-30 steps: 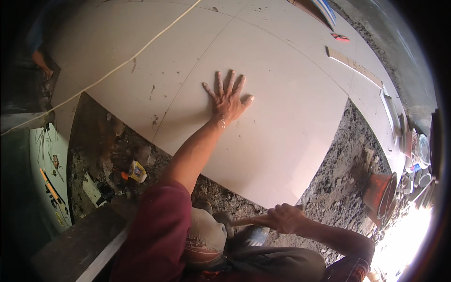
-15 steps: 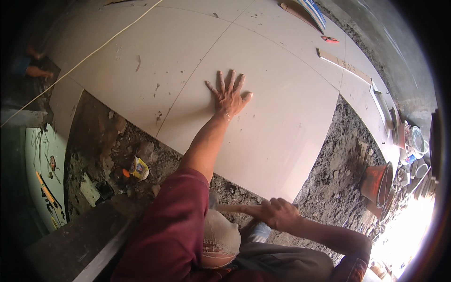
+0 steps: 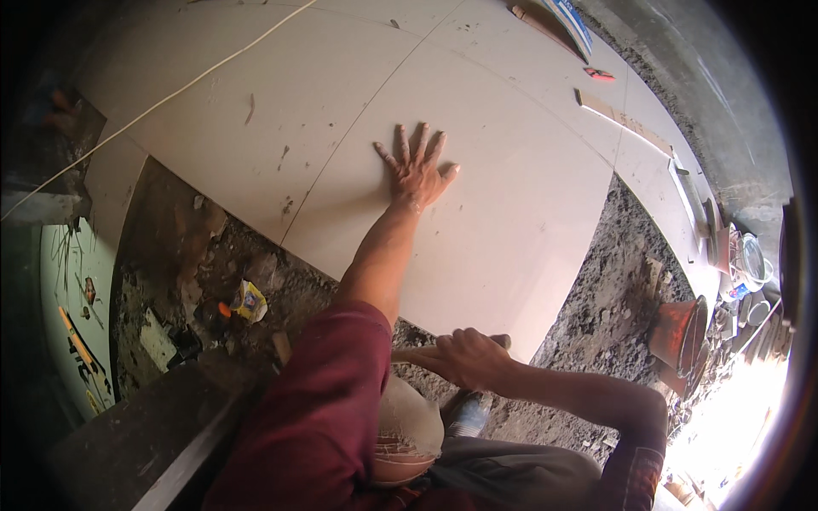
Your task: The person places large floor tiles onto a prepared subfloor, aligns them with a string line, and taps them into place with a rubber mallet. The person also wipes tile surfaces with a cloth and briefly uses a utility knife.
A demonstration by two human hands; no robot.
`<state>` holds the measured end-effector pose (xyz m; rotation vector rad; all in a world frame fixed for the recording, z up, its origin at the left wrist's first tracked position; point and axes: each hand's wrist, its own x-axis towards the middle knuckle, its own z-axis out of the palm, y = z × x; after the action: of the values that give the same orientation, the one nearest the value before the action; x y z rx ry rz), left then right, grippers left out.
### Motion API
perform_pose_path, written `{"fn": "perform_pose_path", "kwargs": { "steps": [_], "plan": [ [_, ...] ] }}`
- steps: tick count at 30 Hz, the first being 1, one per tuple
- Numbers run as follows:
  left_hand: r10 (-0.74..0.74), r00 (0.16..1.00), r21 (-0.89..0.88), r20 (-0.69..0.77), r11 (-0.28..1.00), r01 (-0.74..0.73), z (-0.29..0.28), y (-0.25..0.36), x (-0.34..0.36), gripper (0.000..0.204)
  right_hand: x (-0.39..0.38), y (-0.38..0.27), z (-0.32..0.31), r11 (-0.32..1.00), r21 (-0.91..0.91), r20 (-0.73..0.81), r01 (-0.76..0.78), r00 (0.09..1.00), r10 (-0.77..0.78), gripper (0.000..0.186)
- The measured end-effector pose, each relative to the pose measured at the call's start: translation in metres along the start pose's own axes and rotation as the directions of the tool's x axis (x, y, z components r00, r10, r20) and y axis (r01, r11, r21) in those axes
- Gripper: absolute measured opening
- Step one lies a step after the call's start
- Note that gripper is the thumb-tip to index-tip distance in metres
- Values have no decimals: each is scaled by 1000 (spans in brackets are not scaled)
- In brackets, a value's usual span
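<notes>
My left hand [image 3: 417, 179] lies flat, fingers spread, on a large pale floor tile [image 3: 486, 247]. Below it, near the tile's front corner, my right hand [image 3: 469, 358] is closed around the wooden handle of a mallet [image 3: 416, 357]. The handle's butt sticks out to the right of my fist. My maroon left sleeve hides the mallet's head. Rough grey mortar [image 3: 596, 272] borders the tile on the right, and dark rubble [image 3: 204, 247] lies along its near left edge.
A pale cord [image 3: 170, 98] crosses the far left tiles. An orange-red bucket [image 3: 673, 332] stands on the mortar at right. Cardboard strips [image 3: 622, 122] and a red tool [image 3: 599, 74] lie at far right. A yellow packet [image 3: 250, 301] rests in the rubble. Another person's hand [image 3: 64, 111] shows dimly at left.
My right hand has moved up and left with the mallet, whose head has gone behind my left sleeve. My left hand has stayed flat in place. The other person's hand has drawn back.
</notes>
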<state>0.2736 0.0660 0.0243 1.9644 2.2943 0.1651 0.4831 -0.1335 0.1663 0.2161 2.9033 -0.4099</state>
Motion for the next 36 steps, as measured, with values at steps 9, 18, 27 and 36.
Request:
{"fn": "perform_pose_path", "kwargs": {
  "steps": [9, 18, 27, 36],
  "plan": [
    [-17, 1000, -2, -20, 1000, 17, 1, 0, 1, 74, 37, 2, -27, 993, 89, -148, -83, 984, 95, 44],
    [16, 992, -45, -127, 999, -22, 13, -4, 2, 75, 19, 9, -28, 985, 27, 187, -171, 969, 163, 72],
    [-5, 999, -131, -50, 991, -1, 10, -8, 6, 72, -110, 54, 13, 864, 283, -6, -416, 900, 436, 56],
    [-80, 988, -101, -129, 993, 68, 22, -4, 92, 66, -57, 167, 34, -153, 956, 201, -252, 181, 963, 68]
  ]
}}
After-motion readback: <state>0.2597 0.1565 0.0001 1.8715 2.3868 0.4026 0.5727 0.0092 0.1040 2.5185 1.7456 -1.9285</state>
